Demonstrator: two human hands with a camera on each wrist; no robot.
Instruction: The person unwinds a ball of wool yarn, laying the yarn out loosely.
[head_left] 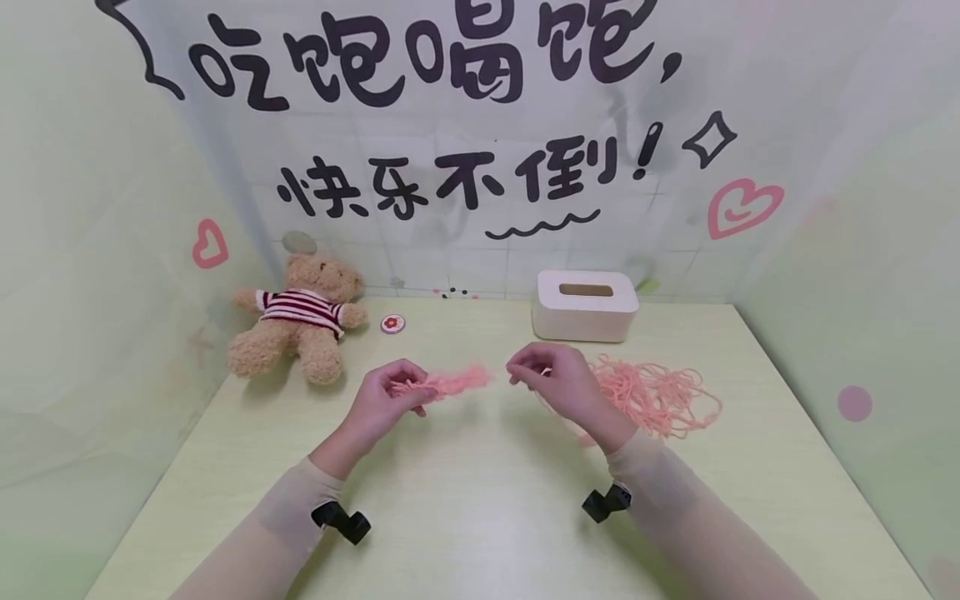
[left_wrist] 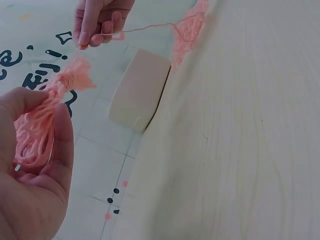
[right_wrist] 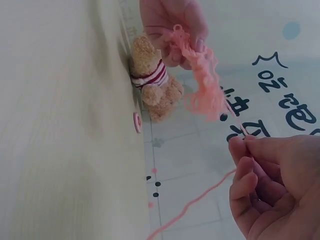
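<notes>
My left hand (head_left: 382, 400) grips a bundle of pink yarn (head_left: 459, 382) between thumb and fingers. In the left wrist view the bundle's loops (left_wrist: 35, 135) lie in the palm, and a fluffy end sticks out past the thumb. A small whitish tip (left_wrist: 18, 167) shows beside the loops. To the right of the bundle, my right hand (head_left: 558, 379) pinches a single yarn strand (right_wrist: 241, 120) with thumb and forefinger. That strand runs from the bundle's fluffy end to the fingertips. From this hand a slack length (right_wrist: 197, 198) leads off toward a loose yarn pile (head_left: 660, 396).
A teddy bear (head_left: 300, 321) in a striped shirt leans at the back left. Near it lies a small round badge (head_left: 393, 323). A white tissue box (head_left: 585, 308) stands at the back, behind the right hand. Printed curtains enclose the pale table (head_left: 465, 517).
</notes>
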